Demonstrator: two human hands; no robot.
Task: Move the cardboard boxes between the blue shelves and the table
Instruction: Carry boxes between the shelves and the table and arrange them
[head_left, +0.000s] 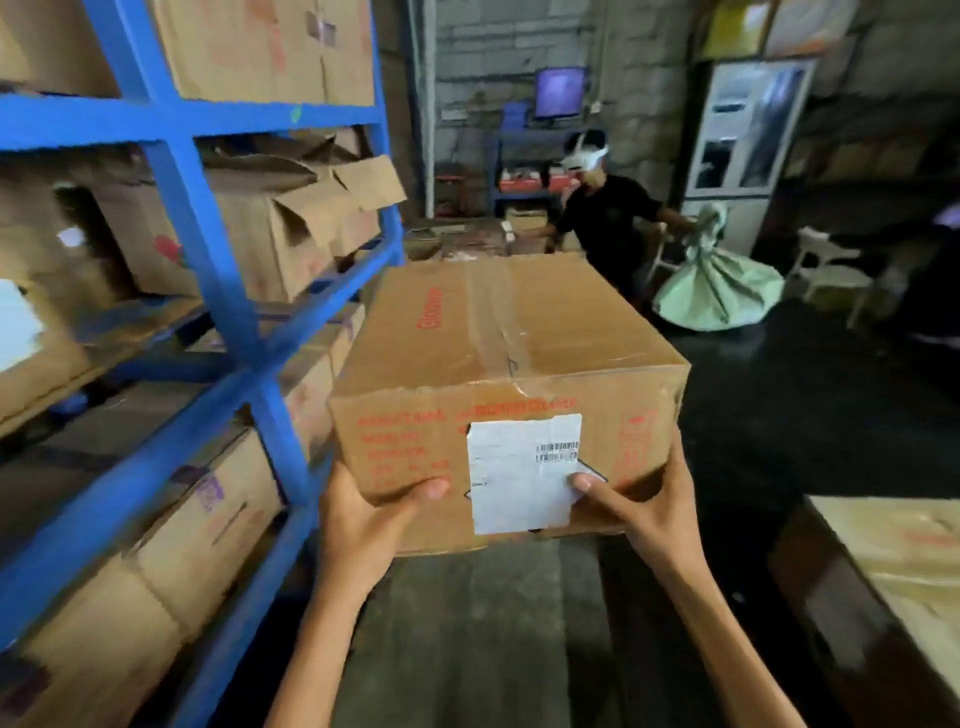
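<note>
Beside blue shelves (208, 249), both hands gripping cardboard box (498, 374)

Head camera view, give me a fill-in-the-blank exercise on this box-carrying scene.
1. The left hand and right hand carry one cardboard box, printed in ____ lettering.
2. The shelves beside it are painted ____.
3. The sack on the floor behind is pale ____.
Missing words: red; blue; green.
</note>
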